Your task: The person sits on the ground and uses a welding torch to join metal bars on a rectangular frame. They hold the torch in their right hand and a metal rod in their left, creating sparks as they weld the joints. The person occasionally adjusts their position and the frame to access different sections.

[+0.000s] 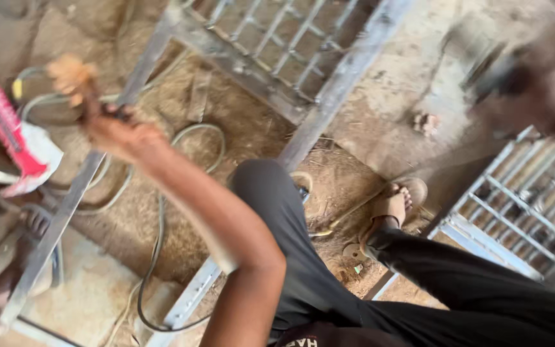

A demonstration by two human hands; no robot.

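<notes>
My left hand (115, 132) reaches out to the upper left and is closed round a thin dark handle with a tan, ragged head (69, 74). It hovers over a long grey metal bar (65, 212) of a gate frame. At the upper right my right hand (544, 96) is raised and badly blurred. It seems closed round a dark tool (503, 77), whose kind I cannot tell. A metal grille (277, 45) lies on the sandy ground between the two hands.
My legs in black trousers (303, 270) and a sandalled foot (390, 205) rest on the dirt. Grey cables (155, 257) loop under the frame. A red and white object (8, 135) is at the left, and a second barred panel (521, 205) at the right.
</notes>
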